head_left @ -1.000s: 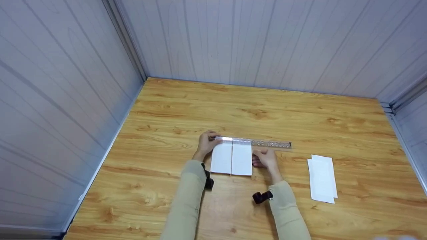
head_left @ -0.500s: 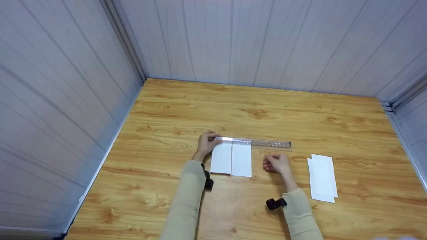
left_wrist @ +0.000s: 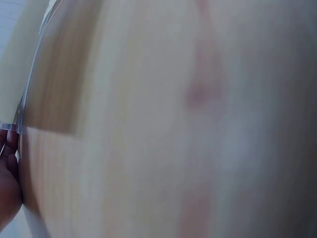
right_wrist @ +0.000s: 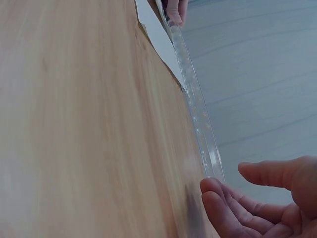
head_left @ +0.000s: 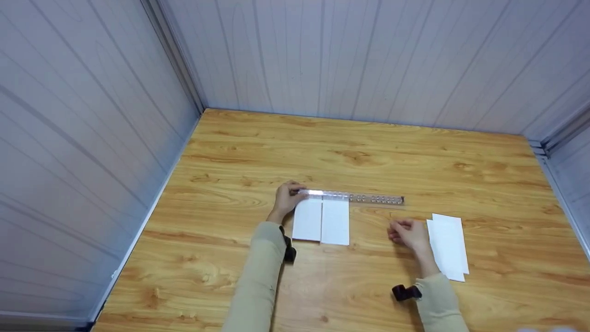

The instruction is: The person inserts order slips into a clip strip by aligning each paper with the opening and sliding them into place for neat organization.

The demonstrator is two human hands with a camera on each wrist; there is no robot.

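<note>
A long clear plastic strip [head_left: 375, 199] with rows of round marks lies across the top ends of two white paper rectangles, the left paper [head_left: 307, 221] and the right paper [head_left: 335, 223]. My left hand [head_left: 286, 198] pinches the strip's left end, thumb on the near side. In the left wrist view only part of the left hand [left_wrist: 9, 178] shows at the edge. To the right of the papers, my right hand [head_left: 409, 234] hovers with loosely bent fingers and nothing in them. The right wrist view shows its thumb [right_wrist: 270, 172] apart from the fingers.
Two more white papers [head_left: 447, 246], overlapping, lie to the right of my right hand. The wood-grain table [head_left: 258, 152] is bounded by a pale panel wall [head_left: 299, 60] at the back and another wall [head_left: 92, 138] on the left.
My right hand has left the right-hand paper's edge and moved rightward toward the overlapping papers. That paper has shifted slightly toward me. The left hand and the strip stay in place.
</note>
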